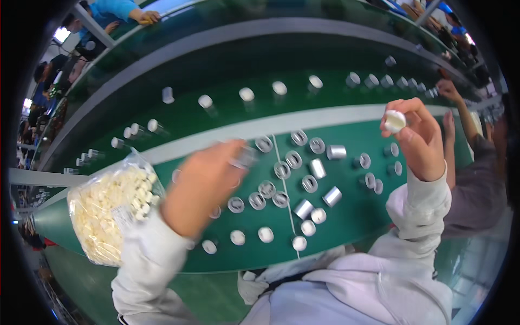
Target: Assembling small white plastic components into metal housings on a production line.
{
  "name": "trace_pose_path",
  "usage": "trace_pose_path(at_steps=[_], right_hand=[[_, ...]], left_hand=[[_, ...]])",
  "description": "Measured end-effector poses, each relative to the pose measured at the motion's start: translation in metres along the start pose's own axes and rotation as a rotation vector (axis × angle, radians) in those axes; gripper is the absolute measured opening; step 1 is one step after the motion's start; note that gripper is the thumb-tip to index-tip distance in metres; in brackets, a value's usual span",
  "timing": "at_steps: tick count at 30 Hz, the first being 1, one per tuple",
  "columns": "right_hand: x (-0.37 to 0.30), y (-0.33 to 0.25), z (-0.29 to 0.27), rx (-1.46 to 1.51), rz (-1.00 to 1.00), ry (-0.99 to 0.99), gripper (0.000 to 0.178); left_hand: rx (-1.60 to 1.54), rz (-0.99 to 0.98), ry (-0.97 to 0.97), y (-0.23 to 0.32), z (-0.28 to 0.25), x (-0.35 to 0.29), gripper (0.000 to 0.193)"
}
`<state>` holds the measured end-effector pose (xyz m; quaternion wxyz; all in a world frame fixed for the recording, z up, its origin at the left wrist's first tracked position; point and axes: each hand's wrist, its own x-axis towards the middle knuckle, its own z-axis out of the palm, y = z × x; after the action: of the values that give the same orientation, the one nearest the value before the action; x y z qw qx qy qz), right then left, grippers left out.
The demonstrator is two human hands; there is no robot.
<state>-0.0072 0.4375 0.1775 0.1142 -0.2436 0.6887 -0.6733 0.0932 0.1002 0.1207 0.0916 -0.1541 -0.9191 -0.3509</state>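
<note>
My right hand is raised at the right, its fingers closed around a small white hollow cap whose opening shows. At centre left my left hand, smeared by motion, grips a silver metal cylinder at its fingertips. Beneath the hands lie several silver cylinders, some upright with open tops and some on their sides. Nearer to me stand several with white tops, such as this white-topped cylinder. My left hand hides part of the green table.
A clear plastic bag full of white caps sits at the left. Beyond a pale rail, a green conveyor carries a row of cylinders, several white-topped. At the right, a co-worker's arm reaches over the line. Another person's hand rests at the far side.
</note>
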Motion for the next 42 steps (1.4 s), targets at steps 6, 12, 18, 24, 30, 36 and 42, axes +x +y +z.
trace_pose_path(at_steps=[6,12,18,24,30,36,42], right_hand=[[-0.087,-0.009,-0.028,0.014,-0.092,0.183,0.035],[-0.134,0.001,-0.03,0.064,-0.108,0.263,0.034],[-0.157,0.013,-0.07,-0.05,-0.102,0.253,0.035],[-0.152,0.036,-0.065,0.037,-0.012,0.332,0.04],[-0.154,0.049,-0.076,0.003,0.087,0.436,0.04],[-0.122,0.06,-0.061,-0.015,0.118,0.391,0.04],[-0.113,0.056,-0.053,-0.042,0.071,0.24,0.036]], left_hand=[[0.299,0.303,-0.144,0.14,0.145,-0.006,0.037],[0.48,0.294,-0.204,0.134,0.209,-0.019,0.037],[0.484,0.244,-0.12,0.161,0.142,-0.005,0.04],[0.772,-0.483,0.315,-0.132,-0.066,0.082,0.034],[0.358,-0.886,0.053,-0.264,-0.073,0.066,0.032],[0.154,-0.541,0.246,-0.236,-0.061,0.057,0.032],[-0.01,-0.488,0.216,-0.24,-0.058,0.033,0.047]])
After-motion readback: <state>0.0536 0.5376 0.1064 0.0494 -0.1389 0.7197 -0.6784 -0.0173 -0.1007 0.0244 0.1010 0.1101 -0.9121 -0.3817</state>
